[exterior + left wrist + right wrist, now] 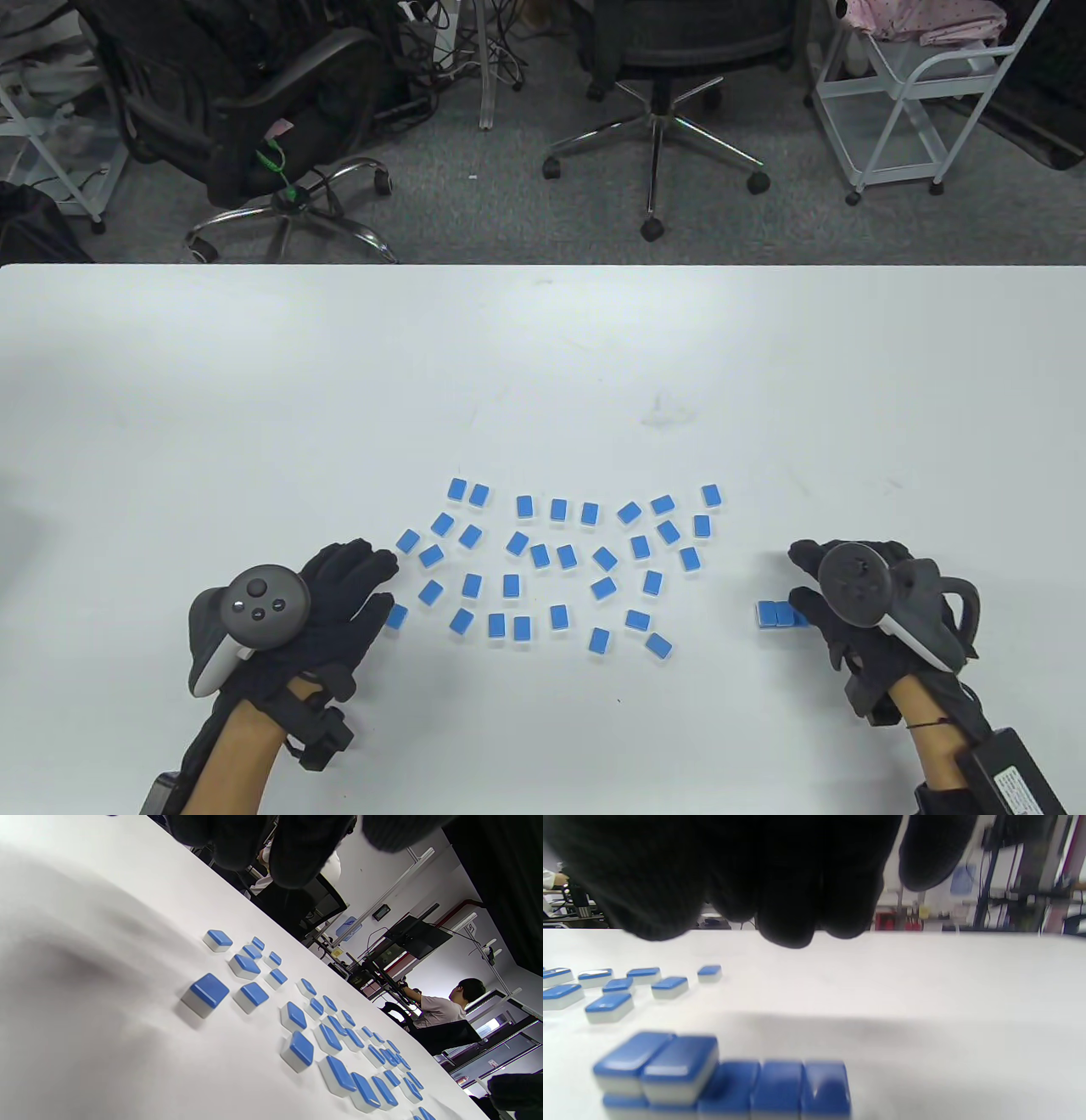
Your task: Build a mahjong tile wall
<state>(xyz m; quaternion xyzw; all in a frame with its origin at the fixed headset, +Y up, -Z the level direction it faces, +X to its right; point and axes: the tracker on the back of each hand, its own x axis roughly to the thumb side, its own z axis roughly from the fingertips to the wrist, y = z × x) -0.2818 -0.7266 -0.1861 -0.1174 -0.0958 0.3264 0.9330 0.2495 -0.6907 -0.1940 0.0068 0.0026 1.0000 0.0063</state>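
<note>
Many loose tiles (560, 556) lie mid-desk (543, 365), wide bare room beyond. Left hand (339, 594) lies relaxed beside them. Right hand (836, 594) hovers, fingers loose, over a short wall (729, 1082) near the front edge.

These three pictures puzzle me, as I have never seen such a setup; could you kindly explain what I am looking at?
A person's two hands in black sensor gloves work at a white table; the controller-like things are trackers strapped on. The wide picture looks down from above. The other two come from cameras on each wrist, so dark fingers hang in from the top. Loose blue-backed mahjong tiles lie scattered between the hands. By the right hand stands a short started wall, two tiles stacked on a row. The left hand rests open beside a tile. Neither hand visibly holds anything.
</note>
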